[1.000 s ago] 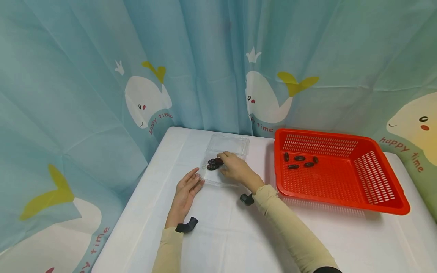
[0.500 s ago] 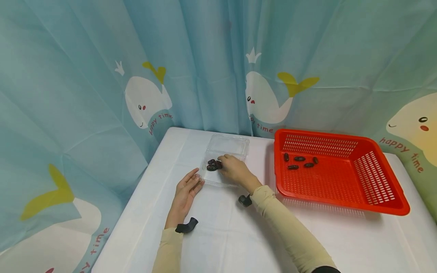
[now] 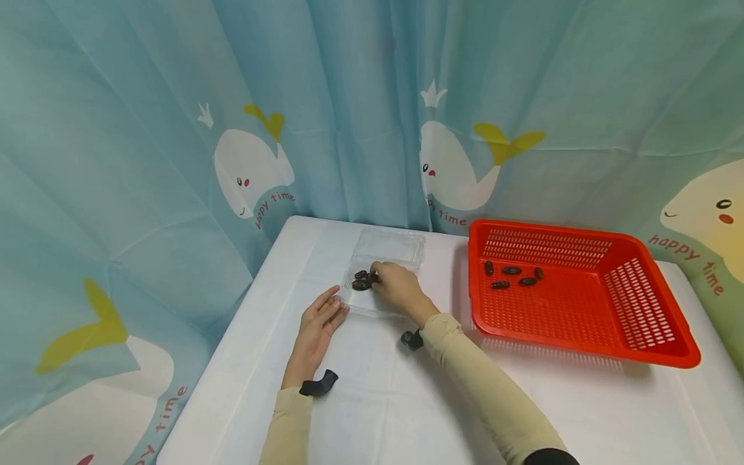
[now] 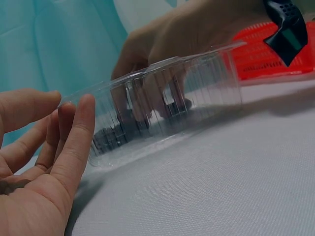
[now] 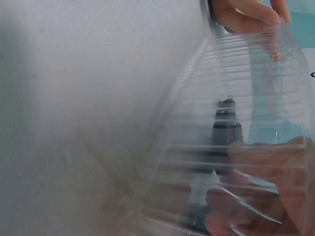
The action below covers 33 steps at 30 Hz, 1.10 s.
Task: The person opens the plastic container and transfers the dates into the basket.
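Observation:
A clear plastic clamshell box (image 3: 354, 307) stands on the table with its lid folded back. Several dark dates (image 3: 361, 284) lie at its left side. My left hand (image 3: 316, 329) pinches the box's near left corner between thumb and fingers. My right hand (image 3: 401, 290) reaches inside from the right, fingertips down, and pinches a date (image 3: 374, 278) beside the others. Through the ribbed wall, the left wrist view shows the right fingers (image 4: 142, 101) among the dates. The right wrist view is partly blurred, and the box wall veils the fingertips there.
A red plastic basket (image 3: 558, 342) stands to the right, with several dates (image 3: 511, 270) in its left part. White cloth covers the table (image 3: 360, 400). A blue curtain (image 3: 360, 129) with whale prints hangs behind.
My right hand has shifted slightly within the box and its wrist has moved a little left. The left hand stays at the box corner. The dates in the basket have not moved.

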### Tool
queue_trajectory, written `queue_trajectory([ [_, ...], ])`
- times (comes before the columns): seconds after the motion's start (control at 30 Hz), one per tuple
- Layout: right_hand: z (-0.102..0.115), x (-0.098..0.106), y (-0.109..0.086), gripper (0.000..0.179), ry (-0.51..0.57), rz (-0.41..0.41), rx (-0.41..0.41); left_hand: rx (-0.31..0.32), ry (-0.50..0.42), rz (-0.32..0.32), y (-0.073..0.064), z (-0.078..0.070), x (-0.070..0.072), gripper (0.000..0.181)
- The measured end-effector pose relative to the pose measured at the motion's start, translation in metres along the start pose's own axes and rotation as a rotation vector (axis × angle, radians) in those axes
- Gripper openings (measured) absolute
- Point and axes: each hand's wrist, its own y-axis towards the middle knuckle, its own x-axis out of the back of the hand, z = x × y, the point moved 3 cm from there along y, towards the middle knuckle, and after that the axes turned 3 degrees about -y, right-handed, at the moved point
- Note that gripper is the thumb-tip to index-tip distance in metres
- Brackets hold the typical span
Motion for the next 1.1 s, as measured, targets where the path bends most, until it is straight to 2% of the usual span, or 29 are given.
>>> queue_trajectory([
  [0.3,-0.001,-0.002,0.0,0.023,-0.011,0.009,-0.017,0.006,-0.007,-0.001,0.0,0.0,-0.001,0.048],
  [0.67,0.0,0.005,-0.003,0.018,0.063,-0.004,0.008,0.009,-0.004,-0.02,0.0,-0.001,-0.001,0.046],
  [0.93,-0.003,0.018,-0.007,0.019,0.148,-0.031,0.0,0.005,0.002,-0.014,0.0,0.0,-0.001,0.048],
  [1.1,-0.006,0.034,-0.011,0.016,0.196,-0.045,-0.03,0.002,0.004,-0.016,0.0,0.0,-0.001,0.047],
])
